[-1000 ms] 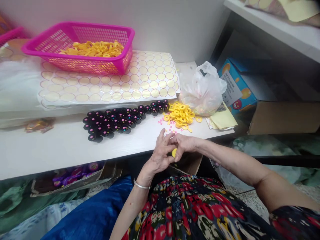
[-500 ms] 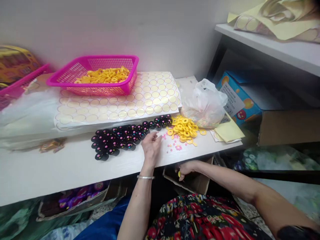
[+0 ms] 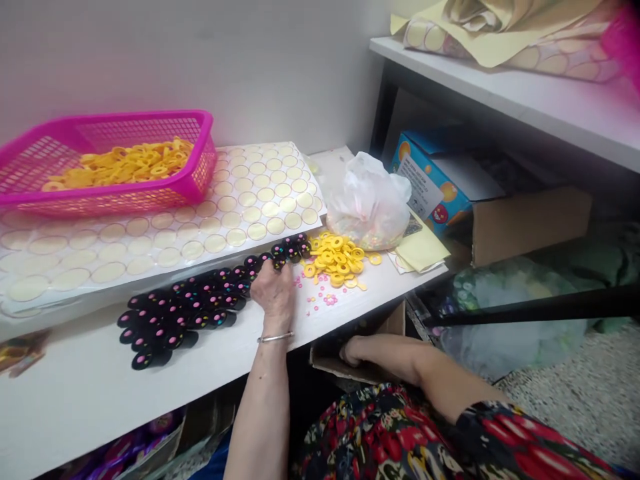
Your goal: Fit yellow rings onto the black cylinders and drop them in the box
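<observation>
On the table, rows of small black cylinders (image 3: 187,300) with pink and coloured dots on top lie together. My left hand (image 3: 274,290), with a bracelet at the wrist, is closed at the upper end of these rows, its fingertips around one black cylinder that the hand partly hides. Close by on the right lie a heap of yellow ring-ended pieces (image 3: 340,257) and scattered small pink beads (image 3: 327,300). Below the table edge, my right hand (image 3: 351,352) reaches down into a cardboard box (image 3: 395,323); its fingers are hidden there.
A pink basket (image 3: 200,157) of yellow pieces stands on sheets of round stickers (image 3: 255,213). A tied plastic bag (image 3: 370,200) and folded yellow paper (image 3: 425,247) are at the right. Beyond them are a blue box (image 3: 420,180) and a white shelf (image 3: 480,93).
My left hand has moved up from beside the pink beads to the black cylinders. My right hand, earlier showing with something yellow, has gone deeper into the box. The view has turned right.
</observation>
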{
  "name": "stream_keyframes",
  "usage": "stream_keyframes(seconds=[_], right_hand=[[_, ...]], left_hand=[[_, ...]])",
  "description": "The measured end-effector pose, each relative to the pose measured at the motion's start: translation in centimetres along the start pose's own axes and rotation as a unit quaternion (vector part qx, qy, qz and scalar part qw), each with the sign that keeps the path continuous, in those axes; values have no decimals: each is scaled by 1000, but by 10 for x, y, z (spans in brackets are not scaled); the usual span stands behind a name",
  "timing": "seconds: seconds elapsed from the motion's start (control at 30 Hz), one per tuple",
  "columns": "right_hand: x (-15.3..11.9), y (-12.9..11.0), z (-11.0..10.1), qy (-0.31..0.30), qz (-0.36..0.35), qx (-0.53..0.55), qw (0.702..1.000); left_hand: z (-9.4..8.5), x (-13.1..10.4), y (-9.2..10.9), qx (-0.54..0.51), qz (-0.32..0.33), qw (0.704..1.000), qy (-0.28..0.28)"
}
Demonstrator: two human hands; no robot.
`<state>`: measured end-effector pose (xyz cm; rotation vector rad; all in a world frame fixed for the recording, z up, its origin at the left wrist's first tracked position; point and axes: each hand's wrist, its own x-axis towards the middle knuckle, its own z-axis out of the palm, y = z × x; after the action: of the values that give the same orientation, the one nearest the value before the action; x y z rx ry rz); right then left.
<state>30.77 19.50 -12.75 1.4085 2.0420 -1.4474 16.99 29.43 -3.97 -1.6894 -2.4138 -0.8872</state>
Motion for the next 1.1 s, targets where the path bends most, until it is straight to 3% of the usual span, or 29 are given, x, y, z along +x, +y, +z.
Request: stream_keyframes(seconds=[0.07,0.17,0.2,0.23,0.27,0.3,0.33,0.37,0.4,0.43,0.63,0.83,0.97,1.1], right_hand=[[-5,-7,-10,-69,23,-45,996],[-43,-10,-45,-123,-4,-72,990],[-61,-8,-60,-155,-70,-55,984],[-79,-5,-76,-137,-122,-3,983],[-96,-1,-92,-61,-141,35,988],[-109,4,-107,75,-129,43,988],[-118,10,-119,230,-79,20,970],[-123,17,-129,360,-20,-16,933],[-122,23,-137,442,23,-52,895],[-118,30,-142,480,48,-85,872],[-84,44,-138,488,109,-208,841],[-82,46,-126,485,80,-252,834],[-85,55,-127,505,27,-164,847],[-97,58,-126,535,1,70,842]], left_hand=[[-8,-5,-3,-63,-8,998,4],[-23,-18,-12,-184,-49,981,-21],[-27,-24,-16,-223,-67,972,-37],[-29,-30,-20,-256,-83,962,-56],[-31,-37,-24,-282,-95,952,-73],[-31,-43,-28,-304,-104,943,-87],[-30,-49,-31,-319,-105,937,-99],[-29,-53,-35,-330,-101,932,-108],[-27,-57,-37,-337,-91,930,-115],[-26,-60,-40,-339,-77,930,-117],[-26,-61,-44,-322,59,943,-55],[-24,-61,-48,-343,24,935,-91],[-20,-63,-54,-358,-13,930,-78],[-28,-64,-55,-382,-15,921,-72]])
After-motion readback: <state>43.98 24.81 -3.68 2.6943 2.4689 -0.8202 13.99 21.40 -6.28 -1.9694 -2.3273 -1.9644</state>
